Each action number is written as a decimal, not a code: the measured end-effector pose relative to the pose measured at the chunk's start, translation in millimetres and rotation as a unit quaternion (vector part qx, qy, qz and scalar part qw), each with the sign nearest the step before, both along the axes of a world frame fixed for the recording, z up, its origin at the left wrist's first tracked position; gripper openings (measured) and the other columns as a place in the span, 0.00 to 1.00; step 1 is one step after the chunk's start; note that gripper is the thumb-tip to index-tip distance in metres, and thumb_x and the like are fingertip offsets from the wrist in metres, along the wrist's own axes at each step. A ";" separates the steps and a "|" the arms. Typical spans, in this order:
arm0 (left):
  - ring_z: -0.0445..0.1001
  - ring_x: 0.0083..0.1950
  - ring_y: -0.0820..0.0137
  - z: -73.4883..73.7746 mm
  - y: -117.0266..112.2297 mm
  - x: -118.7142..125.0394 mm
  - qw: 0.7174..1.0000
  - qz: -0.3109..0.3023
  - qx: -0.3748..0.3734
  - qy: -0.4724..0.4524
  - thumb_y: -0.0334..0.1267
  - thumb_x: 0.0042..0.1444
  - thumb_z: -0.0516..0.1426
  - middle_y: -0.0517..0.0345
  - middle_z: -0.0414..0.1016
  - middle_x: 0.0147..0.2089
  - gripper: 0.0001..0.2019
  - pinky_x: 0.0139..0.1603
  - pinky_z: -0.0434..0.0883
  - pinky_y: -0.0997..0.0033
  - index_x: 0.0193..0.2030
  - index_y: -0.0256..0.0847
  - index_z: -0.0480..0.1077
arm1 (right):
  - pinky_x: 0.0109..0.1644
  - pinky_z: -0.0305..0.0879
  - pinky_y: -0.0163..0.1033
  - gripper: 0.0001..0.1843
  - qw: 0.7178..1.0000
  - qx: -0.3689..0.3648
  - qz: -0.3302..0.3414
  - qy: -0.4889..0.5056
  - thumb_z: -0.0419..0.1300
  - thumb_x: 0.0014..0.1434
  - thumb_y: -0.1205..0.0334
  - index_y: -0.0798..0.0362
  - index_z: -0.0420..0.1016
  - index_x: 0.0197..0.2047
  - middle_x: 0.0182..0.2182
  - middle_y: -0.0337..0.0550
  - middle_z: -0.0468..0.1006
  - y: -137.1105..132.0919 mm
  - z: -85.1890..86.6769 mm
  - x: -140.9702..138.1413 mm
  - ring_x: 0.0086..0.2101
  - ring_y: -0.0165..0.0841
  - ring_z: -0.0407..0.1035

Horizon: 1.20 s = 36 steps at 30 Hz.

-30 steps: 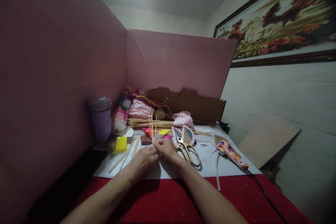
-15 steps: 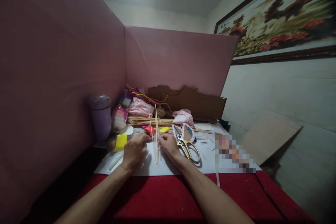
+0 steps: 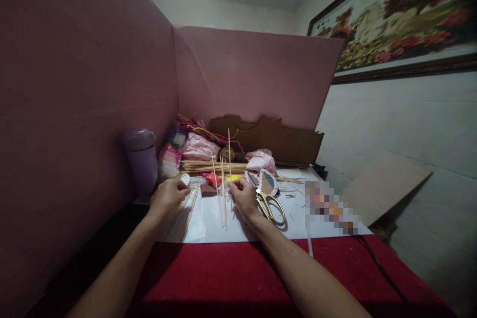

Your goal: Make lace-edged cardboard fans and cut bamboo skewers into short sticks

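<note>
We had a stick (image 3: 229, 156) pinched in the fingers of our right hand (image 3: 244, 199), roughly upright, tip toward the worktop's (image 3: 201, 273) far edge. Our left hand (image 3: 167, 198) was half-curled over the left part of the white sheet (image 3: 298, 219), fingertips just beside a white disc (image 3: 185, 179); we couldn't tell if it gripped anything. The hands were well apart.

Loose sticks (image 3: 224, 203) ran between them, just left of the held one, lower ends pointing at the near edge. Pale strips (image 3: 191, 212) lay on the sheet beside our left hand. Scissors (image 3: 263, 197) were just right of our right hand, handles toward the near edge. Behind the loose sticks: red pack (image 3: 213, 179), brown block (image 3: 208, 190). Stick bundle (image 3: 212, 166) lay crosswise nearer the far edge. Purple cup (image 3: 142, 165) stood at the left edge.
</note>
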<state>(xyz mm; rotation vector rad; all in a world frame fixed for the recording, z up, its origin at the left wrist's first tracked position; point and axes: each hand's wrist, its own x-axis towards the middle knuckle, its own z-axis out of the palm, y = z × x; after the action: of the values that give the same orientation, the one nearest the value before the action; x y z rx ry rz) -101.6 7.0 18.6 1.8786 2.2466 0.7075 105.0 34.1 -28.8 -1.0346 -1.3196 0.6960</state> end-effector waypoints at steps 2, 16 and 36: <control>0.75 0.39 0.62 -1.9 -0.9 0.5 0.998 -0.016 -0.041 0.050 0.44 0.48 0.55 0.50 0.78 0.36 0.10 0.34 0.65 0.71 0.30 0.42 0.74 | 0.20 0.55 0.30 0.13 1.000 0.005 -0.003 -0.006 0.56 0.49 0.54 0.55 0.67 0.22 0.14 0.35 0.67 -0.8 -0.3 -0.1 0.16 0.26 0.58; 0.73 0.45 0.58 -9.0 -10.2 20.9 0.978 -0.020 -0.066 0.195 0.35 0.54 0.48 0.42 0.75 0.43 0.11 0.40 0.67 0.62 0.37 0.38 0.71 | 0.27 0.59 0.32 0.13 0.997 0.048 -0.011 -0.059 0.55 0.51 0.56 0.55 0.68 0.21 0.17 0.37 0.70 -4.7 0.5 -2.2 0.22 0.28 0.63; 0.74 0.44 0.56 -18.5 -6.4 20.3 0.962 -0.050 -0.026 0.268 0.30 0.56 0.42 0.39 0.75 0.41 0.17 0.39 0.67 0.61 0.40 0.34 0.71 | 0.29 0.59 0.32 0.12 0.996 0.046 0.007 -0.072 0.55 0.51 0.57 0.55 0.69 0.21 0.19 0.38 0.71 -11.7 2.1 -2.1 0.22 0.28 0.64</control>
<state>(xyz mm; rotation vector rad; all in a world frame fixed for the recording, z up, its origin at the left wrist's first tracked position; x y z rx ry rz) -81.3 0.5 0.2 2.3549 2.3939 0.1218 102.9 22.4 -26.7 -1.0169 -1.4709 0.5733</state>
